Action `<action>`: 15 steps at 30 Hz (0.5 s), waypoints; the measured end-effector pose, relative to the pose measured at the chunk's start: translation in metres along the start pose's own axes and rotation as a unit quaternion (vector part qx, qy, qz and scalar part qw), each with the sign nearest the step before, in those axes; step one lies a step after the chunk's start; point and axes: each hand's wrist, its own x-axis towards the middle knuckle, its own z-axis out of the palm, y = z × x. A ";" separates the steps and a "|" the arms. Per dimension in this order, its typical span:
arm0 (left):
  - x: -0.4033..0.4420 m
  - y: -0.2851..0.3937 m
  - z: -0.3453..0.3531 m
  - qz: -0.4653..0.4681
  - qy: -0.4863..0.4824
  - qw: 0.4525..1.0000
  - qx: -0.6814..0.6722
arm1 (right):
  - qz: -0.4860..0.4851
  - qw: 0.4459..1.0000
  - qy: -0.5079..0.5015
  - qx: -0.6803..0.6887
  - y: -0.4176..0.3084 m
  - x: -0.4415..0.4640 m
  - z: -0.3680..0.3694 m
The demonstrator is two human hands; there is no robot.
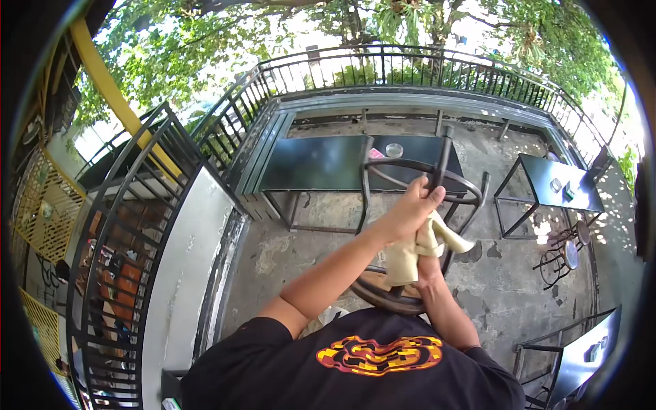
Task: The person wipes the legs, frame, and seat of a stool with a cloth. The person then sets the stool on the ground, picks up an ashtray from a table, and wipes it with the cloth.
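A dark metal stool point(369, 188) is held upside down before my chest, its legs and round foot ring pointing up and away. Its round seat point(386, 299), with a wooden underside, is close to my shirt. My left hand point(413, 208) is closed around one of the legs near the foot ring. Lower down, my right hand point(429, 270) is closed on a pale yellow cloth point(403, 260), which is bunched against a leg; part of the cloth hangs out to the right. The cloth hides some of the right fingers.
Behind the stool stands a long black table point(314, 164) with a glass ashtray point(394, 149) and a small pink item. More tables point(557, 181) stand at the right, near a round stool point(570, 254). Black railings point(424, 58) border the concrete floor; a white half-wall point(181, 273) runs along the left.
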 end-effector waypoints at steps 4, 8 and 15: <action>-0.009 0.046 -0.024 -0.085 -0.094 0.957 -0.260 | 0.074 0.996 0.021 -0.054 0.017 -0.003 0.038; -0.021 0.043 -0.032 -0.082 -0.012 0.959 -0.269 | -0.018 0.978 0.095 -0.185 0.019 -0.009 0.052; -0.036 0.024 -0.054 -0.085 0.047 0.964 -0.248 | -0.019 0.701 -0.152 -0.696 -0.002 -0.037 -0.029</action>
